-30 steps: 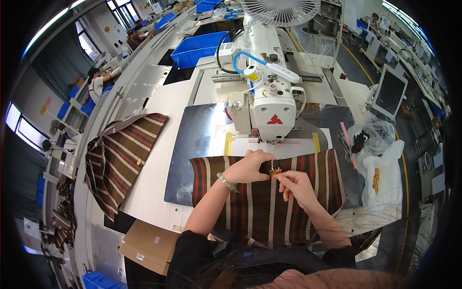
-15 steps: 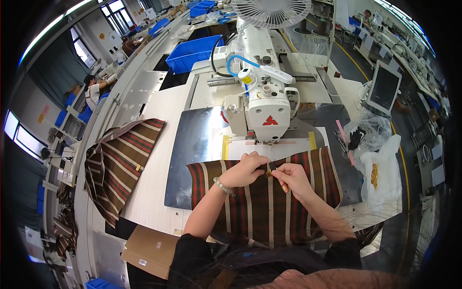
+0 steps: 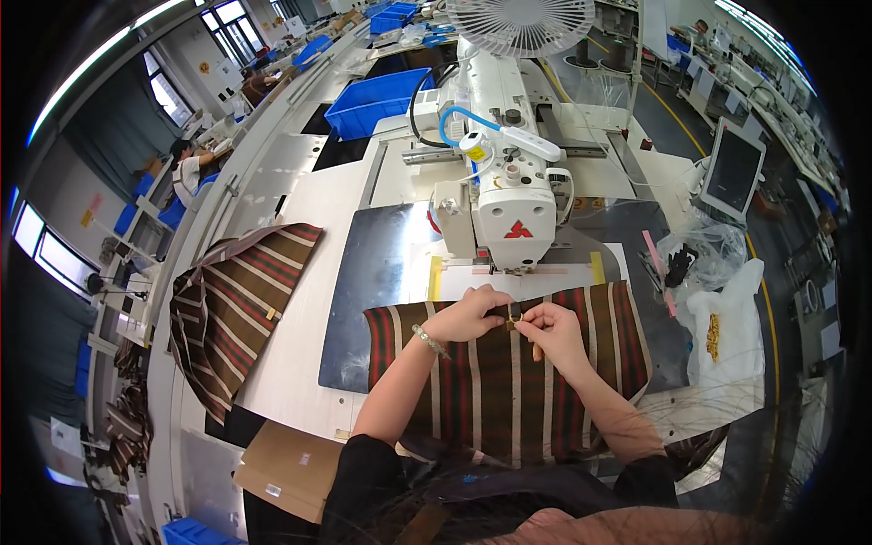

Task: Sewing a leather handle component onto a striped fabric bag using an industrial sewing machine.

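Striped brown, red and cream fabric (image 3: 495, 400) lies spread in front of me, its far edge near the sewing machine head (image 3: 516, 218). Over that edge my left hand (image 3: 468, 316) pinches a short dark strap tab (image 3: 516, 310) from its left side. From the right, the fingertips of my right hand (image 3: 556, 336) close on a small gold-coloured metal ring (image 3: 515, 319) at the tab's lower end. Fingers partly cover both small pieces, so whether the tab passes through the ring is hard to make out.
Another striped fabric piece (image 3: 245, 309) lies folded at left. Gold-coloured metal pieces (image 3: 713, 337) rest on white sheeting at right, beside a plastic bag and black pieces (image 3: 679, 264). A screen (image 3: 731, 169), blue bin (image 3: 372, 102) and cardboard (image 3: 289, 468) surround the worktable.
The gold-coloured ring now shows between my fingertips, where mainly the dark tab showed before. My hands stay close together above the fabric edge. The whole view has shifted slightly.
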{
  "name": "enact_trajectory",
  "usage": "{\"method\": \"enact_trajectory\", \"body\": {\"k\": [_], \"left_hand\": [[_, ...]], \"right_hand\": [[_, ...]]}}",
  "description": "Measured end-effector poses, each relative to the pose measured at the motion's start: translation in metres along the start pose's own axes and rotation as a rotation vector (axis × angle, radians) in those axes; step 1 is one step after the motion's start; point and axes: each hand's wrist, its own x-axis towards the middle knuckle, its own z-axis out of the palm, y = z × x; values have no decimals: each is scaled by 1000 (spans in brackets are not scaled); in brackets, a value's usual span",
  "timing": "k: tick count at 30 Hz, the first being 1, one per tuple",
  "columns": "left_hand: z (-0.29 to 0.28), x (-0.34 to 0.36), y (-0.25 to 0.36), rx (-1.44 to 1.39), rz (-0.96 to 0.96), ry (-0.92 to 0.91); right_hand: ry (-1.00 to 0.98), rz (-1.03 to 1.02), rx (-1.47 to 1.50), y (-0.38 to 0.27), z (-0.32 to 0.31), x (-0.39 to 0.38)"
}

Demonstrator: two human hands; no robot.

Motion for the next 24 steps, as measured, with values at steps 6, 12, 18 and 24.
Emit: {"method": "enact_trajectory", "body": {"k": [6, 12, 18, 24], "left_hand": [[4, -2, 10, 49, -15, 38], [1, -5, 7, 48, 54, 50], [-3, -3, 16, 41, 20, 20], [1, 2, 2, 0, 26, -14]], "right_hand": [[-5, 117, 225, 12, -5, 5], [24, -85, -222, -9, -4, 3], [40, -189, -347, 3, -12, 10], [36, -177, -231, 16, -13, 11]]}}
